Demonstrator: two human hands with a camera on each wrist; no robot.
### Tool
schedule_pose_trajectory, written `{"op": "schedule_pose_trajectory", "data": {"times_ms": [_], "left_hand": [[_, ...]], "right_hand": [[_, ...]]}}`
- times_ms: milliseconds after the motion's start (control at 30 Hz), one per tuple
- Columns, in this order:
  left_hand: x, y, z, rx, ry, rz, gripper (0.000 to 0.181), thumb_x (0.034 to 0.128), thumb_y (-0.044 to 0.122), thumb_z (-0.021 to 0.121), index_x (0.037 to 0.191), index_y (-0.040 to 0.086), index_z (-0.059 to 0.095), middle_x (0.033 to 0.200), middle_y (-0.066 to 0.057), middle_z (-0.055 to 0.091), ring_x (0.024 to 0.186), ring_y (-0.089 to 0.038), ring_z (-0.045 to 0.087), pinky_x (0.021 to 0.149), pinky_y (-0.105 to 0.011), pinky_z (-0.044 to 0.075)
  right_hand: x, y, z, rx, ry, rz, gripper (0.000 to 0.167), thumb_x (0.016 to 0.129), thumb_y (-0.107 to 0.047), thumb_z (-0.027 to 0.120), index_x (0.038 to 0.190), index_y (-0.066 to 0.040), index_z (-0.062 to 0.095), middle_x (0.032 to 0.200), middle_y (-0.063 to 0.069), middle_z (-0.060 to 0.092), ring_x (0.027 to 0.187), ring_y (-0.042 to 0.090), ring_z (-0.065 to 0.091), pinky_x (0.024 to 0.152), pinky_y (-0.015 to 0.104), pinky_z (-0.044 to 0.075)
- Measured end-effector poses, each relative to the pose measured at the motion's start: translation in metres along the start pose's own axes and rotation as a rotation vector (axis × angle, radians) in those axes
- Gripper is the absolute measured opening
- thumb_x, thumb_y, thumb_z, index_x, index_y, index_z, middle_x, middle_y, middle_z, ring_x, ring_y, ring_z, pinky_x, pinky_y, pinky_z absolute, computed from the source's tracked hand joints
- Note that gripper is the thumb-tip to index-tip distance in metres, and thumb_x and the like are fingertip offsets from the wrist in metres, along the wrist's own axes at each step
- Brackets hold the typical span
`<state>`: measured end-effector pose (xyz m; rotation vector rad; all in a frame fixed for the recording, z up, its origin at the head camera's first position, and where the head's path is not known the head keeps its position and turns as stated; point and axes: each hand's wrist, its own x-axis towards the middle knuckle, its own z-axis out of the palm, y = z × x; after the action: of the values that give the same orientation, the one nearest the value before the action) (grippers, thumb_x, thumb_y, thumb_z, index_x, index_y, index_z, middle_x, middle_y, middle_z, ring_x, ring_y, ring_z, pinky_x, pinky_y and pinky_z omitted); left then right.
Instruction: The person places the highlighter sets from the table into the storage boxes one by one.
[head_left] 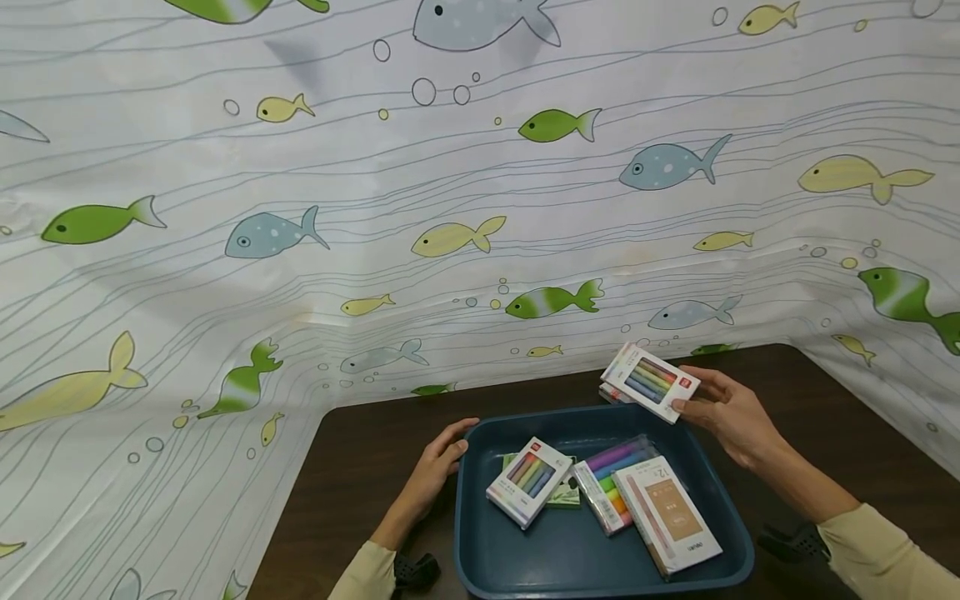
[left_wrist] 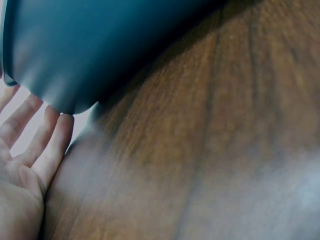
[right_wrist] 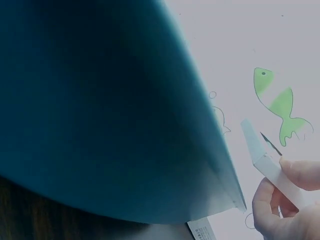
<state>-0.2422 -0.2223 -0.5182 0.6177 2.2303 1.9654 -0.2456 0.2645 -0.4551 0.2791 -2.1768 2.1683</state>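
My right hand (head_left: 738,421) pinches a white box (head_left: 651,382) with a row of coloured sticks on its front, above the tray's far right rim. In the right wrist view, the held box (right_wrist: 280,180) has an end flap standing out. My left hand (head_left: 429,477) touches the left side of a dark blue tray (head_left: 555,575), near its far corner. The left wrist view shows its fingers (left_wrist: 42,135) extended against the tray wall. A similar white box (head_left: 529,482) lies inside on a green item (head_left: 564,493). Beside these are a clear pack of rainbow-coloured sticks (head_left: 611,492) and a larger white-and-brown box (head_left: 667,515).
The tray stands on a dark wooden table (head_left: 360,467). Another box (head_left: 613,394) lies behind the tray, mostly hidden by the held one. A white fish-patterned sheet (head_left: 450,183) rises behind the table and along its sides.
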Motion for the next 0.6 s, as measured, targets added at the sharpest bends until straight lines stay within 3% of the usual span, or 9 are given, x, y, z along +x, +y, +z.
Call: {"op": "schedule_pose_trajectory", "data": {"times_ms": [600], "left_hand": [[0.000,0.000,0.001,0.009,0.004,-0.005,0.041,0.1108,0.030,0.046,0.151,0.022,0.049,0.155,-0.006,0.041,0.133,-0.031,0.048,0.099,-0.050,0.047]], "right_hand": [[-0.008,-0.006,0.011,-0.001,-0.130,0.042,0.077,0.094,-0.009,0.075,0.156,0.002,0.030,0.144,0.027,0.038,0.110,0.023,0.063,0.089,0.037,0.056]]}}
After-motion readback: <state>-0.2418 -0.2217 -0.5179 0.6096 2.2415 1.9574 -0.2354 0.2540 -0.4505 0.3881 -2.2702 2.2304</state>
